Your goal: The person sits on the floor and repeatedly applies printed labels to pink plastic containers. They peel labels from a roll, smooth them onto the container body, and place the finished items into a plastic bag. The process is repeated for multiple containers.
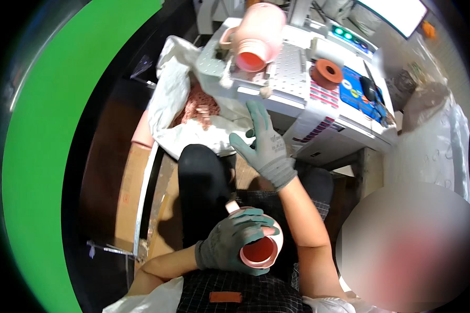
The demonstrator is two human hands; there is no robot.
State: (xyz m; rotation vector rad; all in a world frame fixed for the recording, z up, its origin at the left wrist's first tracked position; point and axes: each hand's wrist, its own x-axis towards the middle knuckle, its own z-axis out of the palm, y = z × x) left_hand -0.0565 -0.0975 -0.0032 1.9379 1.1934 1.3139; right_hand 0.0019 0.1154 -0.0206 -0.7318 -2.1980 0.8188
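In my lap, my left hand (232, 241), in a grey-green work glove, is wrapped round a pink jug (275, 229). The jug's round mouth faces up at me, showing a reddish inside, and a handle juts out at its far side. My right hand (266, 148), gloved the same way, is raised beyond the jug with thumb and a finger stretched apart, gripping nothing I can see. Just past its fingertips is the front edge of a white machine table (230, 78). A second pink jug (261, 31) lies tilted on that table, its open mouth turned toward me.
A white sack (167, 88) with pinkish scraps (198, 107) inside stands left of the table. An orange-brown tape roll (327, 73), label strip (318, 112) and black mouse (367, 87) sit at right. Clear plastic bags (428, 135) stand far right; a green belt (42, 130) curves along the left.
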